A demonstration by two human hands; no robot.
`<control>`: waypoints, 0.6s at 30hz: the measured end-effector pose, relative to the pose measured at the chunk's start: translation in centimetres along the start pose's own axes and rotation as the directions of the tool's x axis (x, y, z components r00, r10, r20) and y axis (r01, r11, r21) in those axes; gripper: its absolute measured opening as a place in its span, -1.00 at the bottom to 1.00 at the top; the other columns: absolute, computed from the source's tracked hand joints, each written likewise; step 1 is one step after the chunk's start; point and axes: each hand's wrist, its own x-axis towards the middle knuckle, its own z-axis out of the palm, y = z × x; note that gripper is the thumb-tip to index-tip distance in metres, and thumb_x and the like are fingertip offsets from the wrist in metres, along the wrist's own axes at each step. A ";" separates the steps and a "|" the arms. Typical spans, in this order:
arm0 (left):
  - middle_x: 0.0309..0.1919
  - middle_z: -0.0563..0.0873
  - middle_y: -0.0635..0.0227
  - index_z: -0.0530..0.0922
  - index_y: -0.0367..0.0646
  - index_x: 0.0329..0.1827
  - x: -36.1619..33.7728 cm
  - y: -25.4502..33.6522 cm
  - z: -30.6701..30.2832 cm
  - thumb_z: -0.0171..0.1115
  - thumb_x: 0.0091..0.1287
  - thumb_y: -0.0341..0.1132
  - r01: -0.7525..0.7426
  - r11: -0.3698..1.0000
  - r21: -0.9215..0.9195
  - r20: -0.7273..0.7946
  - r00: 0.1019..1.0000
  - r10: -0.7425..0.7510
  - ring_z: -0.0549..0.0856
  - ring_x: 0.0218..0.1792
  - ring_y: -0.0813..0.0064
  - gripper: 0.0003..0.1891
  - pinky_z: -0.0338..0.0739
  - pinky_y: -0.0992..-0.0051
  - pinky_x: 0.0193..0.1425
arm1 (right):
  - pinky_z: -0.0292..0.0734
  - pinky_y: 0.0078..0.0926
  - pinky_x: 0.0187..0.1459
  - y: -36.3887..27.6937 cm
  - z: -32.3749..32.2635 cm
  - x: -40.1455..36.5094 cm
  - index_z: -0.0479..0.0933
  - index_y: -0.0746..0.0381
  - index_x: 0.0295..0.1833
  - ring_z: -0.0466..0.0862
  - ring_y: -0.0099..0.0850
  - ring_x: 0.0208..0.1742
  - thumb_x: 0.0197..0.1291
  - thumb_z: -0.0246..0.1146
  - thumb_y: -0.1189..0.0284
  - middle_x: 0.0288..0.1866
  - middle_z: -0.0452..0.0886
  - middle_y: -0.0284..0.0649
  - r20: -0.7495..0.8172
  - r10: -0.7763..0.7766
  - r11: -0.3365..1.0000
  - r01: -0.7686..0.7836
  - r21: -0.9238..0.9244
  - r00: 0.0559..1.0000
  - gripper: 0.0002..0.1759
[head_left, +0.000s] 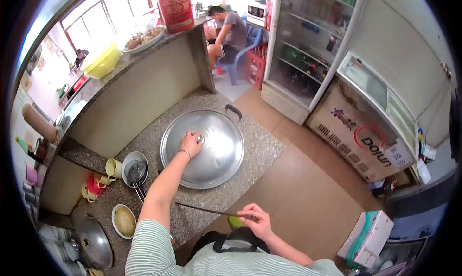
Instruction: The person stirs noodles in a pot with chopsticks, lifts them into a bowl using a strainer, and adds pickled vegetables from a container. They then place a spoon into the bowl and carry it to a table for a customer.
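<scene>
A large round metal lid (211, 156) covers a pot set in the stone counter; what lies under it is hidden. My left hand (191, 145) is closed around the knob at the lid's middle. Nearer my body, my right hand (257, 220) grips long dark chopsticks (207, 209), which point left over the counter edge and look like one thin line. Left of my left forearm stands a white bowl of noodles (125, 222). Just beyond it, a wire strainer (136, 172) rests in another white bowl (142, 156).
Yellow mugs (113, 168) and a second metal lid (96, 242) are at the left. A raised ledge holds a yellow basin (102, 60) and a red bucket (176, 9). Beyond it, a person (236, 31) sits on a blue chair. A glass-door fridge (313, 45) and chest freezer (356, 131) stand right.
</scene>
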 end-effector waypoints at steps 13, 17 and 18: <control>0.26 0.29 0.11 0.25 -0.10 0.33 -13.3 -0.4 -7.5 0.25 0.22 -0.34 -0.137 0.793 -0.594 -0.433 0.885 -0.171 0.58 -0.06 0.36 -0.40 0.54 0.40 0.04 | 0.41 -0.68 -0.38 -5.4 9.4 5.4 0.64 0.26 -0.32 0.49 -0.56 -0.36 -0.09 0.35 0.67 -0.34 0.49 -0.28 0.154 -0.408 0.882 0.432 -0.189 0.900 -0.84; 0.14 0.45 0.27 0.40 -0.14 0.20 -31.1 -2.4 -10.6 0.19 0.28 -0.42 -0.077 0.611 -0.788 -0.400 0.818 -0.414 0.59 -0.13 0.54 -0.60 0.56 0.53 -0.07 | 0.37 -0.59 -0.40 -5.6 17.1 7.1 0.60 0.32 -0.34 0.47 -0.47 -0.41 0.03 0.33 0.57 -0.42 0.40 -0.26 0.579 -0.198 0.801 0.470 -0.369 0.791 -0.93; 0.10 0.49 0.29 0.42 -0.15 0.17 -36.3 -3.3 -10.2 0.18 0.29 -0.44 -0.016 0.630 -0.777 -0.382 0.807 -0.450 0.60 -0.12 0.55 -0.63 0.56 0.55 -0.07 | 0.36 -0.55 -0.42 -4.3 18.7 7.2 0.58 0.34 -0.35 0.47 -0.44 -0.43 0.05 0.32 0.55 -0.44 0.39 -0.23 0.666 -0.071 0.745 0.484 -0.459 0.742 -0.92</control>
